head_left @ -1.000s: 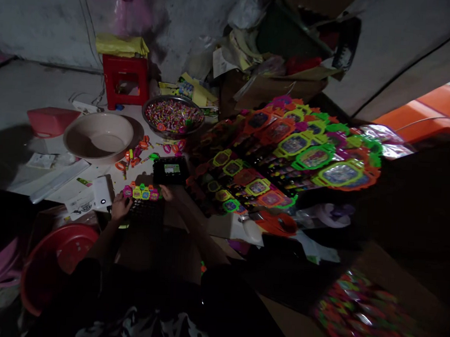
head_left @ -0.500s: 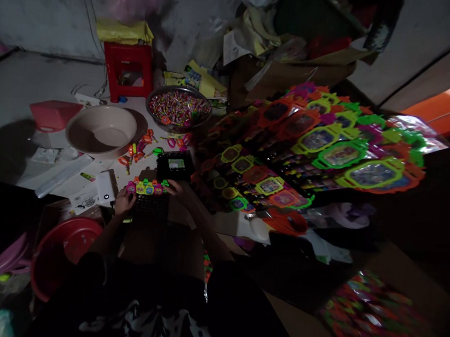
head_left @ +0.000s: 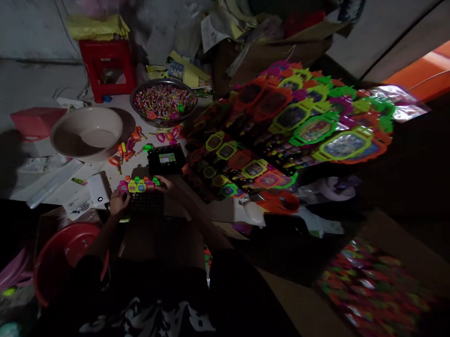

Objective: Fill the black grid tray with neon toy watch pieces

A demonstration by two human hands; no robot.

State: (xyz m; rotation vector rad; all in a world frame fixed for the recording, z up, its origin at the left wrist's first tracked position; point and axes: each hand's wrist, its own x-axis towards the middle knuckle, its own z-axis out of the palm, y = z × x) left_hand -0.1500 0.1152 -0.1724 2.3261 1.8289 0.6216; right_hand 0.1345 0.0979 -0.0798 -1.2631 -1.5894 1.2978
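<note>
A row of bright toy watches (head_left: 138, 185), pink, yellow, green and orange, spans the gap between my two hands. My left hand (head_left: 119, 203) is closed at its pink left end. At the green right end, the fingers of my right hand (head_left: 166, 187) pinch the row. Just below it lies a black gridded tray (head_left: 146, 204), partly covered by the hands. Behind the row sits a black box (head_left: 166, 158) with a small pale-green label. Loose toy watches (head_left: 127, 148) lie to the left of that box.
A beige basin (head_left: 87, 131) and a metal bowl of small colourful pieces (head_left: 164, 102) stand further back. Many packed toy watches (head_left: 299, 117) pile up on the right. A white power bank (head_left: 97, 189) lies left of my hands. Below the table edge sits a red basin (head_left: 65, 260).
The camera has turned, so most of the scene sits further left in the picture. Both hands keep hold of the row of toy watches, with little change in their grip.
</note>
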